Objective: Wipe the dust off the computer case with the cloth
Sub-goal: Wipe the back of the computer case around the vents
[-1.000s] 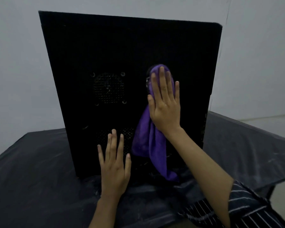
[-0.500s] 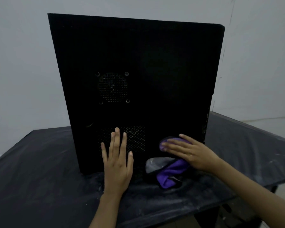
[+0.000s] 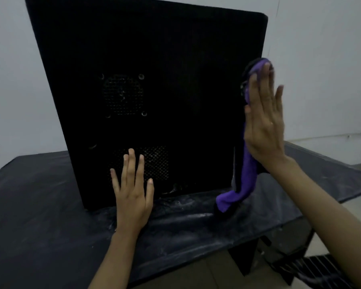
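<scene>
A black computer case (image 3: 146, 97) stands upright on a table draped in dark plastic sheeting (image 3: 40, 215); the case's top left corner is cut off by the frame, and its side panel is so dark that only two perforated vent grilles can be made out. The left hand (image 3: 132, 197) lies flat and open against the lower part of the case, fingers straight over the lower vent (image 3: 156, 163), gripping nothing. At the case's right edge the right hand (image 3: 264, 124) presses a purple cloth (image 3: 247, 178) against the case with straight fingers; most of the cloth beneath the palm is hidden. Its loose end hangs down to the sheeting at the case's lower right corner.
</scene>
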